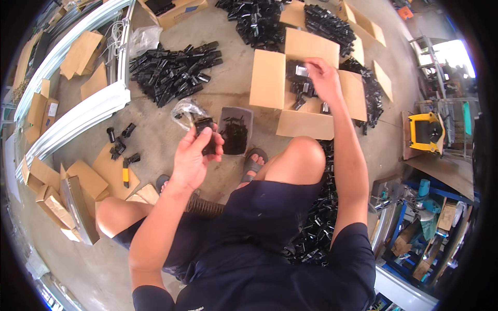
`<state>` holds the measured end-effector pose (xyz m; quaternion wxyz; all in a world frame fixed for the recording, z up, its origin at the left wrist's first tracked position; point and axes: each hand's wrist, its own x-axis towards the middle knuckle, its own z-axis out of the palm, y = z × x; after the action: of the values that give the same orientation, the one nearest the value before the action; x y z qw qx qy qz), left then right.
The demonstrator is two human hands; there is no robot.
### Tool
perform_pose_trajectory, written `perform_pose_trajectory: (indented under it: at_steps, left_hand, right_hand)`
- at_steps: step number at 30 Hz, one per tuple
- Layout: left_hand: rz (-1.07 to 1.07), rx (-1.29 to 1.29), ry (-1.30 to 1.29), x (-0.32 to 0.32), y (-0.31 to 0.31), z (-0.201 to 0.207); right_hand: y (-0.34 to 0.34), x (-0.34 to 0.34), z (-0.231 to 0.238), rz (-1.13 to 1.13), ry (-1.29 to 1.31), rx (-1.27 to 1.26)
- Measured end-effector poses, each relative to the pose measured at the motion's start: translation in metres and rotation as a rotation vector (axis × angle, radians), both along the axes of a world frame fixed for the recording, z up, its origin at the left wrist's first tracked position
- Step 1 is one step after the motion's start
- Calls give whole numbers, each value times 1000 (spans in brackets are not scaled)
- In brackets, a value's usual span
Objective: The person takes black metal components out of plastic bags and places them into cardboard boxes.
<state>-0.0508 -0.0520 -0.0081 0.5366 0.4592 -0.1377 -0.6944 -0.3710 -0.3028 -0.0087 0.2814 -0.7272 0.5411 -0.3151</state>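
Note:
My left hand is closed around a black plastic part, thumb on top; its exact kind is hard to make out. To the right, my right hand reaches over an open cardboard box. At its bent fingertips is another black plastic part with a bright ribbed patch, somewhat blurred. Inside the box lie several similar black pieces. A grey bin holding small black bits stands just right of my left hand, next to a clear plastic bag.
Heaps of black parts lie on the floor at far left, far middle and beside my right leg. Several loose pieces and a yellow-handled tool are at left, near cardboard and white metal profiles. A yellow case stands right.

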Motion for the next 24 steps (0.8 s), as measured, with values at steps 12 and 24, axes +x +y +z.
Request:
perform_pose_trajectory:
  at_steps: [12,24]
  left_hand:
    - [219,-89,237,48,8,-19]
    - [182,-271,-342,37,8,-12]
  right_hand:
    - [49,100,33,551,50,322]
    - [159,219,31,512,-192,534]
